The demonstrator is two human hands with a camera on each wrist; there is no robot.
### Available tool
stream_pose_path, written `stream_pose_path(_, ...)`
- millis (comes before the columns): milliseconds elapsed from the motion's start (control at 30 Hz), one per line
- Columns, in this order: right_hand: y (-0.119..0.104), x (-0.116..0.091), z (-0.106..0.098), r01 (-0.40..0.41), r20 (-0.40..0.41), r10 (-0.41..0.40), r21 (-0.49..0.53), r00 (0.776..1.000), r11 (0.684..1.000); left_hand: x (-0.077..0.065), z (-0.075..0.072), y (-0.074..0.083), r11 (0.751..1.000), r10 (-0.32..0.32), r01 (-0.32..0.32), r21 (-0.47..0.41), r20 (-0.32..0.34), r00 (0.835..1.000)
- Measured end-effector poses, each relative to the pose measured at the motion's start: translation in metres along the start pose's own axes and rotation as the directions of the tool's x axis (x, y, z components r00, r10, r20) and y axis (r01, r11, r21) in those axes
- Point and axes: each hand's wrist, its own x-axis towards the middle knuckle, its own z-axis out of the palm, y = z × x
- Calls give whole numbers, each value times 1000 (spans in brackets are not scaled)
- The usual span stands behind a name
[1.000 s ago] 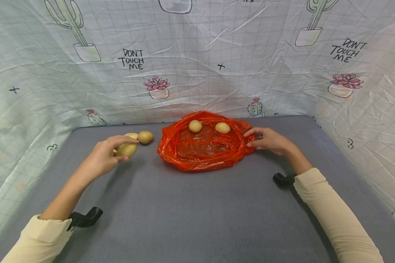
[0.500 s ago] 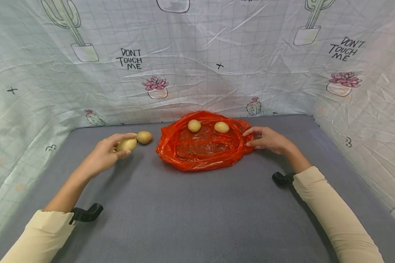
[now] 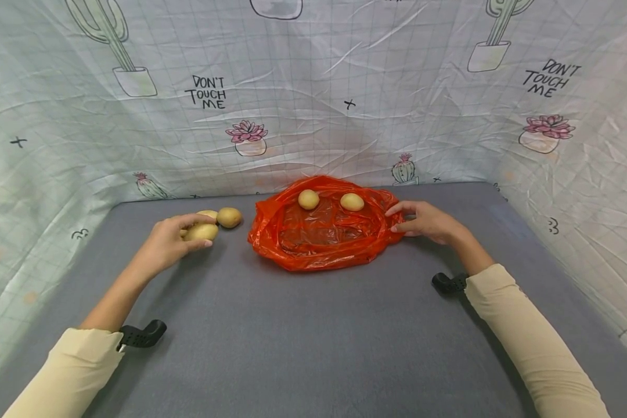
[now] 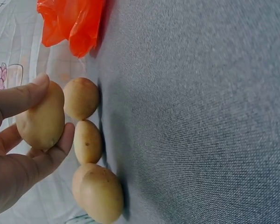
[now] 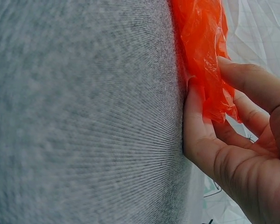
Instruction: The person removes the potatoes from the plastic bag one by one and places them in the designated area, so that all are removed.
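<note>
Between thumb and fingers, my left hand (image 3: pixel 166 241) grips a potato (image 4: pixel 43 120), raised off the table in the left wrist view. Close by lie more potatoes: a rounder one (image 3: pixel 229 217) to its right, a longer one (image 4: pixel 87 142) and a pair (image 4: pixel 101 195) partly overlapping. From the head view the hand hides some of these. A red plastic bag (image 3: pixel 313 260) lies spread with its mouth up, and two potatoes, one left (image 3: pixel 308 200) and one right (image 3: pixel 352 202), rest inside toward its back. My right hand (image 3: pixel 427 222) pinches the bag's right edge.
A grey cloth-covered table (image 3: pixel 313 337) lies under everything. Behind it and along both sides hangs a pale printed curtain (image 3: pixel 303 116). Black wrist mounts (image 3: pixel 143 335) sit at both cuffs, low over the table.
The left hand has shifted slightly forward and right, and the potato in it has tilted flatter. Its forearm has come up with it. My right hand and the bag stay put.
</note>
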Motion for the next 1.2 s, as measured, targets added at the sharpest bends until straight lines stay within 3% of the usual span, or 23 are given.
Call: stream_pose_path(1200, -8, -1, -6, -28, 46, 25, 60, 999, 998, 5, 11, -11, 999, 4, -2, 42, -32, 999)
